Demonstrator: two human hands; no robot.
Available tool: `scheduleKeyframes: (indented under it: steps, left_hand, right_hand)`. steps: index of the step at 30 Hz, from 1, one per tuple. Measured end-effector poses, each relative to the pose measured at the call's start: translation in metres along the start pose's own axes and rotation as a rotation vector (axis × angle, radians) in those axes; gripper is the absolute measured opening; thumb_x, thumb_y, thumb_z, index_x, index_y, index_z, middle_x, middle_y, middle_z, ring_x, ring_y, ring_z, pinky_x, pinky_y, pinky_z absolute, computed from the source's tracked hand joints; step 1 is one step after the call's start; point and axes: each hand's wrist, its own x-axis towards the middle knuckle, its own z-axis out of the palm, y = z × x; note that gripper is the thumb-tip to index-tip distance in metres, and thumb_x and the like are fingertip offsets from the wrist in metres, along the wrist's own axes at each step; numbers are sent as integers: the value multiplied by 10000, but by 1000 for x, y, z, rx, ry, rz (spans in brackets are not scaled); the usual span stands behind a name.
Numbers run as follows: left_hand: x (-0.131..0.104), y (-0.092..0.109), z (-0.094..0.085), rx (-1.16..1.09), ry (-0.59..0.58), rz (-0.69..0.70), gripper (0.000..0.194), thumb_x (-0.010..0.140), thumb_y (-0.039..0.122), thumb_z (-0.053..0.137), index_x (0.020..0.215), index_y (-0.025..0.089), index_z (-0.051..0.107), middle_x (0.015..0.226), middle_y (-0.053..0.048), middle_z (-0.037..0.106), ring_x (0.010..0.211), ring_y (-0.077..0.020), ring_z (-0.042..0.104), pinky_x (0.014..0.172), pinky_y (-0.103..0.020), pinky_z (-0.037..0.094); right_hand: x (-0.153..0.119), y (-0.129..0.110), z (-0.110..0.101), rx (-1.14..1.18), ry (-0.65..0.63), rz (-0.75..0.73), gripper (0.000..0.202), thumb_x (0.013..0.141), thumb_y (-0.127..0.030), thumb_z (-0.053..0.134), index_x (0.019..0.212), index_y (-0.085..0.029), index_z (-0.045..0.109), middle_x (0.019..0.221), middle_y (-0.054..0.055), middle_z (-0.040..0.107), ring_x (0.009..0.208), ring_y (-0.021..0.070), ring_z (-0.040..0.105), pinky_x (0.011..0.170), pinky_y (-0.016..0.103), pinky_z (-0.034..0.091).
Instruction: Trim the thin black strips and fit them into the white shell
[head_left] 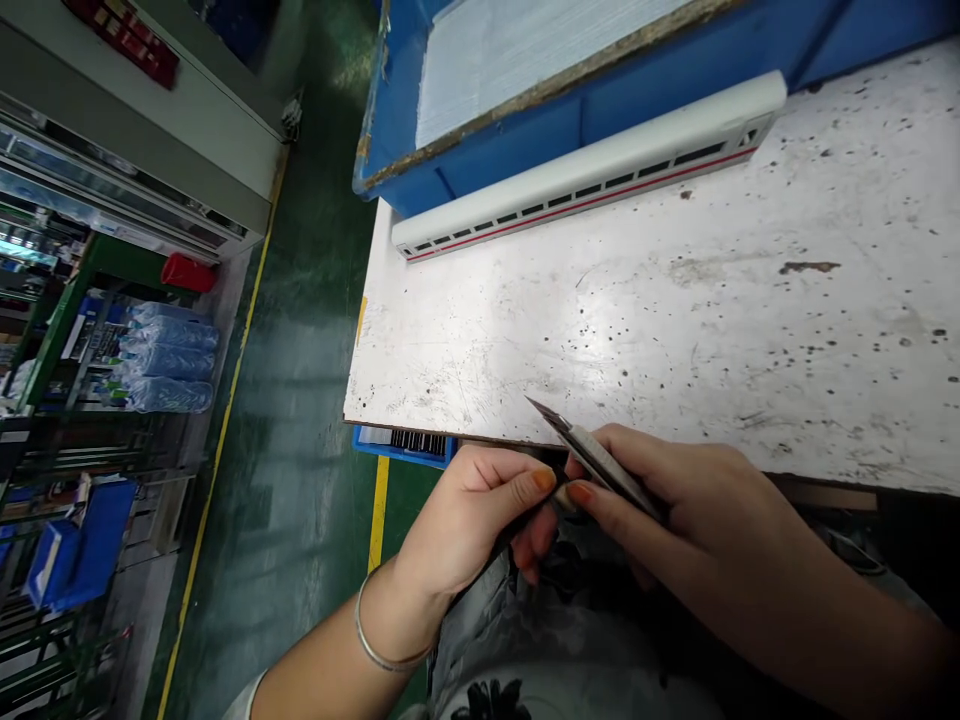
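My right hand [690, 510] is closed round a craft knife [604, 462], its pointed blade aimed up and left over the table's front edge. Close beside it, my left hand [480, 515] is closed in a pinch, thumb against fingers. Whatever small dark thing lies between the fingertips is too hidden to name. Both hands meet just off the table edge, above my lap. Farther back on the white table [495, 340] lies a white model train car [585, 165] with dark windows and a red stripe, along the side of a blue crate.
The blue crate [510, 150] holds a stack of white sheets [517, 60]. Under the table's left corner shows another blue bin [405, 458] with dark and white pieces. To the left, a green floor [300, 440] with yellow lines leads to racks and wrapped bottles [171, 358].
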Motion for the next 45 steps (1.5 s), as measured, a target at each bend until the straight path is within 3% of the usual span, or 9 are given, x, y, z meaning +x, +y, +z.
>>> scheduleKeyframes:
  steps: [4, 10, 12, 14, 18, 26, 30, 38, 45]
  left_hand:
    - [-1, 1, 1, 241, -21, 90, 393, 996, 473, 595, 745, 177, 657, 552, 19, 574, 452, -103, 489, 463, -225, 374]
    - [-1, 6, 5, 883, 100, 440, 256, 1030, 308, 572, 823, 202, 677, 715, 9, 607, 677, -137, 527, 657, -257, 387]
    - [0, 4, 3, 816, 101, 373, 315, 1047, 337, 528, 794, 198, 652, 673, 19, 561, 613, -128, 509, 613, -257, 383]
    - [3, 0, 0, 628, 84, 228, 352, 1046, 396, 515, 792, 192, 646, 644, 30, 515, 545, -114, 482, 541, -248, 367]
    - [7, -10, -9, 210, 77, 46, 334, 993, 461, 588, 879, 168, 700, 582, 53, 442, 460, -78, 331, 447, -233, 227]
    - [11, -12, -8, -16, 123, 10, 340, 930, 403, 674, 709, 147, 641, 568, 42, 395, 517, -79, 283, 505, -269, 173]
    - [11, -14, -7, -16, 150, 20, 426, 912, 405, 689, 600, 174, 514, 567, 36, 385, 528, -87, 280, 509, -286, 158]
    - [10, -19, -5, 14, 161, 74, 423, 951, 403, 655, 623, 180, 508, 579, 45, 360, 550, -96, 264, 515, -288, 166]
    - [10, -20, -3, -11, 187, 76, 421, 938, 430, 677, 643, 177, 516, 570, 49, 353, 550, -95, 252, 513, -280, 165]
  right_hand:
    - [2, 1, 5, 80, 38, -11, 283, 976, -229, 477, 695, -242, 451, 540, -66, 564, 440, 107, 524, 437, 242, 328]
    - [8, 4, 3, -43, 114, -58, 316, 974, -220, 522, 692, -246, 381, 529, -72, 476, 424, 105, 435, 434, 261, 282]
    - [8, 6, 0, -78, 123, -97, 221, 1005, -229, 518, 784, -225, 520, 579, -56, 557, 464, 129, 522, 456, 267, 343]
    - [4, 10, -5, -182, 139, -167, 205, 1061, -239, 462, 1117, -152, 639, 725, -2, 688, 559, 170, 639, 492, 284, 430]
    - [-13, 20, -10, -409, 124, -279, 491, 1088, -172, 357, 1569, -74, 349, 1014, 107, 758, 592, 188, 682, 468, 303, 511]
    - [-30, 26, -3, -505, -17, -346, 922, 728, 68, 402, 1627, -80, 255, 1198, 122, 696, 483, 140, 551, 404, 311, 476]
    - [-27, 24, -5, -549, -18, -380, 893, 727, 52, 437, 1602, -60, 294, 1059, 93, 702, 527, 165, 594, 389, 325, 403]
    - [-29, 29, 3, -523, -59, -305, 928, 761, -20, 471, 1650, -161, 247, 971, 23, 662, 576, 160, 585, 467, 351, 326]
    - [-23, 26, 2, -570, -41, -351, 852, 746, -16, 490, 1581, -99, 345, 859, 20, 643, 513, 167, 568, 439, 347, 294]
